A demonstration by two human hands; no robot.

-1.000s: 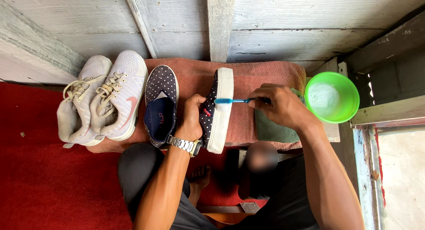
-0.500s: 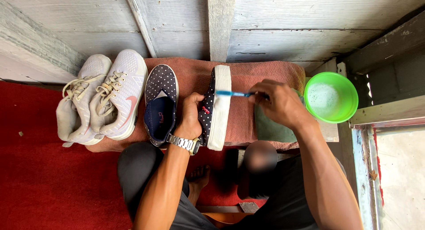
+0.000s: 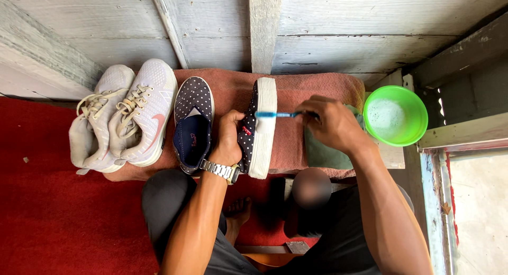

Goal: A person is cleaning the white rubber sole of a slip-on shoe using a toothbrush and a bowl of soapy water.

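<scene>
Scrubbing of white sole point(image 3: 263, 128) best done with left hand point(image 3: 228, 138) clamped around dotted shoe point(image 3: 247, 132), right hand point(image 3: 330, 124) fingers closed on blue toothbrush point(image 3: 276, 115), bristles probably flat.

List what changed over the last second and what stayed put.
The right hand slid the blue toothbrush up the white sole toward the toe of the dotted shoe, which the left hand holds on its side. The other dotted shoe, white sneakers and green bowl did not move.
</scene>
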